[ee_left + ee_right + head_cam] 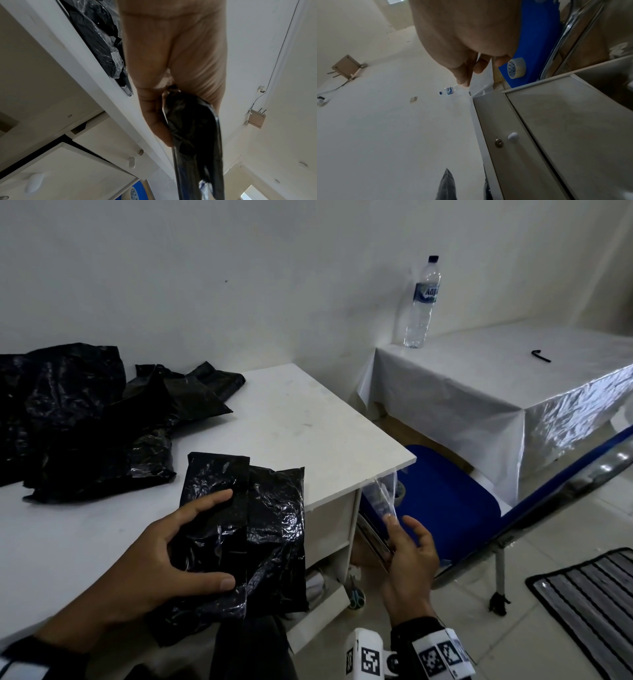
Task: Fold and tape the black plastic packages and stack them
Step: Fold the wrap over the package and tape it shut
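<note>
My left hand grips a folded black plastic package at the front edge of the white table, thumb below and fingers on top. In the left wrist view the same package sits edge-on in my left hand. My right hand is beside the table's right corner and pinches the lower end of a clear tape strip that hangs from the corner. In the right wrist view the fingers of my right hand pinch that strip. A pile of loose black packages lies at the table's left.
A tape roll lies on the blue seat of a chair to the right of the table. Behind it a covered table carries a water bottle. A striped mat lies on the floor. Scissors lie under the table.
</note>
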A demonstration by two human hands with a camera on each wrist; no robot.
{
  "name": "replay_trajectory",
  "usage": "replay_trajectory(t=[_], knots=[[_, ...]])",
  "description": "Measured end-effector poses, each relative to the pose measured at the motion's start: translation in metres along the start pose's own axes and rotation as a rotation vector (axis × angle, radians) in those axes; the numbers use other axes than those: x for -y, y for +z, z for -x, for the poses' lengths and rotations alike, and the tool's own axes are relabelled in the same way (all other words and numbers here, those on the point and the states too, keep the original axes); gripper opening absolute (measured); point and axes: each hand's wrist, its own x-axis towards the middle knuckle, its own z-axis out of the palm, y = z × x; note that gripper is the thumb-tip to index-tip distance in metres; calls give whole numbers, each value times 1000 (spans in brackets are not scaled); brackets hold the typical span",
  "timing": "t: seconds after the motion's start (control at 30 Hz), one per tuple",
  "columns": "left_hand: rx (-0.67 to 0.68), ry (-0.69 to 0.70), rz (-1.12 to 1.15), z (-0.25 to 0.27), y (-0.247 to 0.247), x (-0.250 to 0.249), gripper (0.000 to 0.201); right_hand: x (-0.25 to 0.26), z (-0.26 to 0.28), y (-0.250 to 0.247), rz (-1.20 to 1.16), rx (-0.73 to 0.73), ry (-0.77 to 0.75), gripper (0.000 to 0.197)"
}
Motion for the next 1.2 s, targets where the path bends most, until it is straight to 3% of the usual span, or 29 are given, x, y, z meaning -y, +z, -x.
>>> replay_trajectory(t=[0.13,0.33,0.47,0.53,0.67,0.77,0.87,0.97,1.07,1.2], knots=[[7,-3,28,-2,3,-3,99,2,-4,-3,-46,39,73,26],[36,-22,94,-14,17,-6,99,-5,-13,-11,-111,51,147,40],[14,-30,414,-31,55,-13,100,-7,-13,-13,-163,93,257,47],[26,-24,602,-51,80,-14,97,-7,-13,-15,-139,153,314,35],[25,-26,722,-104,122,-15,93,-9,-16,-18,-154,166,357,38],[17,-52,708,-134,141,-21,94,0,-15,-17,-81,196,341,43],[-42,-28,638,-151,136,-22,95,10,-17,-22,-29,249,358,35],[-74,-24,488,-160,102,-20,99,14,-20,-24,-6,241,338,27],[-35,-123,311,-163,62,-9,97,12,-24,-24,1,213,333,22],[-20,-252,151,-162,31,10,117,6,-25,-22,5,207,346,25]])
